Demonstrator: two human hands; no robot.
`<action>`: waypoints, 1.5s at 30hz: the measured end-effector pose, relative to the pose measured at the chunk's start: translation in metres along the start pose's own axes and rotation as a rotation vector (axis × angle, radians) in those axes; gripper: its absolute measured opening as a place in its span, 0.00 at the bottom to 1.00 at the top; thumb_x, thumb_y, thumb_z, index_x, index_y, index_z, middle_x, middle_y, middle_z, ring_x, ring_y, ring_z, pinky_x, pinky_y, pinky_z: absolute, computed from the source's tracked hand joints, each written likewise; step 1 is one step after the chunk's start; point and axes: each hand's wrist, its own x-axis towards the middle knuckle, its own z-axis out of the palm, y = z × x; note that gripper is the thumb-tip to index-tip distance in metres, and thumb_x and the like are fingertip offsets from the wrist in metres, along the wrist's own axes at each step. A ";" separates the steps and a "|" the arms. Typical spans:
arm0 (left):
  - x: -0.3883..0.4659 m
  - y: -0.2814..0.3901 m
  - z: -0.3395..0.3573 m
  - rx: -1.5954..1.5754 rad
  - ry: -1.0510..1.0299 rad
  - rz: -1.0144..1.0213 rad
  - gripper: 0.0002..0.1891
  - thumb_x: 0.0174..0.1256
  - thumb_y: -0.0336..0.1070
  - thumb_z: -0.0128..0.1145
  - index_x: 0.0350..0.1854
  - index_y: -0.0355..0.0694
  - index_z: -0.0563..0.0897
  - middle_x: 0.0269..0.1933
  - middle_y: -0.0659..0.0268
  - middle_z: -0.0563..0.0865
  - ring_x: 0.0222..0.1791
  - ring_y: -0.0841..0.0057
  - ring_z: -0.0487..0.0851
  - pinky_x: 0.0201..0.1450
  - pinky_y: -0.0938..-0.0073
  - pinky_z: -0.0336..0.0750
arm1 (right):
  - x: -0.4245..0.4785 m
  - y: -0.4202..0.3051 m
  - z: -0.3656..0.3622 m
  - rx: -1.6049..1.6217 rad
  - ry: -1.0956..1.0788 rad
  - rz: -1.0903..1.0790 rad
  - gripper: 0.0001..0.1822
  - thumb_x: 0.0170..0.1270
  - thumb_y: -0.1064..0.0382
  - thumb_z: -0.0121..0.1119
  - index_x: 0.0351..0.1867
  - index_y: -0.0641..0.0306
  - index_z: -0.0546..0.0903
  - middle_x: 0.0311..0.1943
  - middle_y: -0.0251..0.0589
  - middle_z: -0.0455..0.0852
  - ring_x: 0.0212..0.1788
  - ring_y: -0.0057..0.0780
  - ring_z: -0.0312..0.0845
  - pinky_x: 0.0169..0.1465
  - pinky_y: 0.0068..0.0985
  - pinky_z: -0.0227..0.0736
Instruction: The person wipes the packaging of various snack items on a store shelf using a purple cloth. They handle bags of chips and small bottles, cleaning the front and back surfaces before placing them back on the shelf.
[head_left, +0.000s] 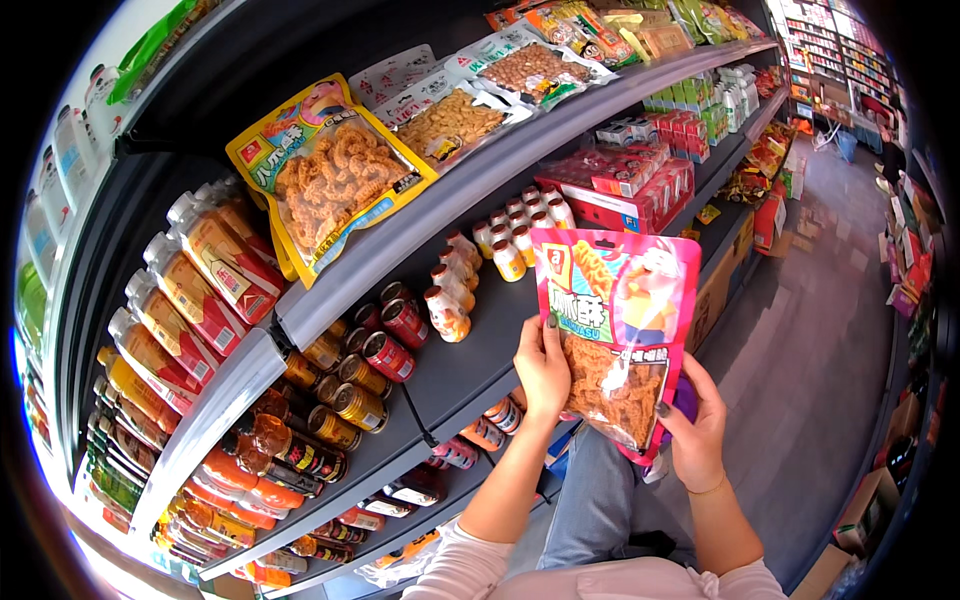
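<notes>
A pink snack bag with a clear window onto brown crispy pieces is held upright before me, its printed front towards me. My left hand grips its left edge, thumb on the front. On the lower right edge sits my right hand, thumb also on the front. Behind the bag, near my right fingers, part of a purple thing shows; what it is cannot be told. A yellow-edged snack bag leans on the upper shelf to the left, beside bags of peanuts and reddish nuts.
Bottled drinks stand at the upper shelf's left end. The middle shelf carries drink cans, small bottles and red drink cartons. An aisle floor runs along the right, with boxed goods at its far side.
</notes>
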 end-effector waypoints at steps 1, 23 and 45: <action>0.003 0.013 -0.002 0.034 -0.003 0.045 0.10 0.78 0.34 0.48 0.46 0.31 0.78 0.33 0.72 0.81 0.32 0.89 0.73 0.36 0.84 0.70 | 0.001 -0.001 -0.004 -0.105 -0.008 0.009 0.25 0.60 0.79 0.58 0.61 0.75 0.73 0.52 0.42 0.82 0.55 0.24 0.77 0.61 0.24 0.70; 0.127 0.289 -0.133 0.225 0.205 0.934 0.37 0.53 0.22 0.72 0.63 0.31 0.63 0.54 0.57 0.80 0.53 0.72 0.81 0.55 0.72 0.78 | 0.227 -0.124 0.229 -0.122 -0.390 -0.902 0.16 0.61 0.70 0.65 0.50 0.72 0.81 0.42 0.45 0.89 0.43 0.25 0.83 0.49 0.24 0.76; 0.201 0.266 -0.183 0.299 -0.088 0.293 0.34 0.57 0.24 0.65 0.64 0.35 0.60 0.50 0.58 0.80 0.48 0.72 0.81 0.51 0.71 0.78 | 0.301 -0.074 0.292 -0.343 -0.756 -0.195 0.19 0.60 0.65 0.68 0.52 0.71 0.81 0.44 0.41 0.86 0.48 0.26 0.80 0.54 0.26 0.74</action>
